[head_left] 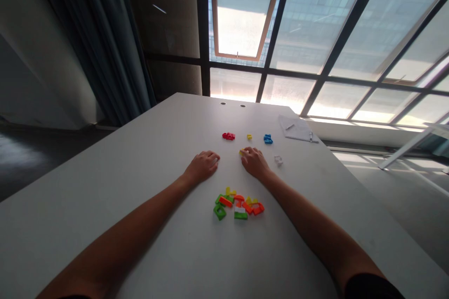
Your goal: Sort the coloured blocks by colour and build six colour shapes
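My left hand (204, 166) rests on the white table (168, 247), its fingers curled inward. What lies inside them, if anything, is hidden. To its right, my right hand (255, 162) pinches a small yellow block (242, 152) at the tabletop; fingers cover most of the block. Just beyond the hands stand a red cluster of blocks (228, 136), a small yellow piece (249, 137) and a blue cluster (268, 138). A white piece (278, 160) lies right of my right hand. Nearer me, between my forearms, is a loose pile with green (220, 212), orange (225, 202), yellow and white blocks.
Paper sheets (296, 127) with a pen (310, 137) lie near the table's far right edge. Two round holes (242, 106) are set in the far end. Windows (242, 28) rise behind the table, and a dark curtain (94, 32) hangs at the left.
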The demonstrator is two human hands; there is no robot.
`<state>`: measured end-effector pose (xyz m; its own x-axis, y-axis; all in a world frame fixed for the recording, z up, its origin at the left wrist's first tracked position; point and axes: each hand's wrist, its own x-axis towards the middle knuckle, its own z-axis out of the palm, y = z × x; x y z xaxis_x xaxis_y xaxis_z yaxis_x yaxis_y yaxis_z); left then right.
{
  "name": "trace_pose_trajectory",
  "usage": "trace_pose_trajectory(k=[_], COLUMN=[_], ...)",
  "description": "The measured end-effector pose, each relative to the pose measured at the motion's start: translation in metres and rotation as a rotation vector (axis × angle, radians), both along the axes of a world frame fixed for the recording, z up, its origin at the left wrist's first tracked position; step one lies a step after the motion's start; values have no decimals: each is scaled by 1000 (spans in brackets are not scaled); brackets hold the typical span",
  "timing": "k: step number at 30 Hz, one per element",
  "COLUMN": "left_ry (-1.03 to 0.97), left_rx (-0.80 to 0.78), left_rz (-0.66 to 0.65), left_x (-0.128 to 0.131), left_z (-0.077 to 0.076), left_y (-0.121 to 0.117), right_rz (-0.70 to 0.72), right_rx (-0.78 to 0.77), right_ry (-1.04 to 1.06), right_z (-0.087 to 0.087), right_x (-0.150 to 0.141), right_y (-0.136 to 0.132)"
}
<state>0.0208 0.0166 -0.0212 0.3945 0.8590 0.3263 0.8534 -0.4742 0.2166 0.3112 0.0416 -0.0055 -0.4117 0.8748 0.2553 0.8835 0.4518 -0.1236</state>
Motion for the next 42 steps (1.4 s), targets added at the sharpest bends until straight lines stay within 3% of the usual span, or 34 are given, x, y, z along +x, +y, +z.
trace_pose_trajectory(k=[17,32,38,42], left_ry=[-17,-9,-4,-2], left_rx=[-1,-5,-13,-7], left_rz=[-8,9,6,13], left_x=[0,0,1,1], left_z=[-1,1,3,4], left_y=[2,1,-1,-2], right_rz=[-29,-111,-194,-162], right_rx=[-31,-67,-52,-9], right_ry=[-32,-60,-50,-40], right_z=[-5,3,-4,-9], right_x=[4,-5,-6,-5], right_y=[-5,62,65,66])
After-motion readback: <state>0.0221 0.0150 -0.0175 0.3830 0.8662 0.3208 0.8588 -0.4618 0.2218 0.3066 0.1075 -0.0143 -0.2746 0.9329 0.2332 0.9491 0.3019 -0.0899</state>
